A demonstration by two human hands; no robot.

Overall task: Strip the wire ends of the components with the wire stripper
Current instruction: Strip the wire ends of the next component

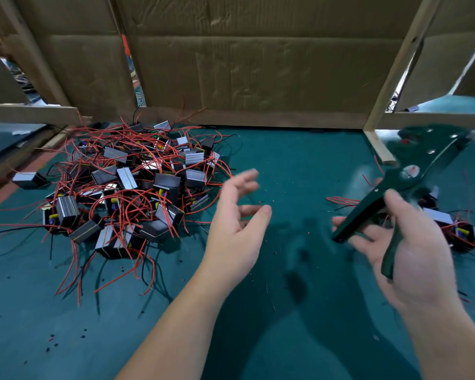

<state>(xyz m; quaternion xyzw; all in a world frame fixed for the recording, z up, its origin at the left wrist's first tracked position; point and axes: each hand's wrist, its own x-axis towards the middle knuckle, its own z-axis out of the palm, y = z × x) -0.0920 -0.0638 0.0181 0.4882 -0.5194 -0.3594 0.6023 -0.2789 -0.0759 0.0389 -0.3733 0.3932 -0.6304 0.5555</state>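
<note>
The right hand (412, 250) grips the handles of the green wire stripper (406, 187), its head raised far right; the left hand (239, 215) hangs empty, fingers loosely spread, just right of the component pile (126, 187) on the green mat (299, 160). Judged next: pick one component from the pile's near-right edge, isolate a single red lead, and seat only its tip in the stripper before squeezing.

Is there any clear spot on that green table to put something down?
Yes: the green mat is bare between the big pile of components and the smaller heap on the right, and along the near edge. The pile's red wires sprawl wide on the left.
</note>
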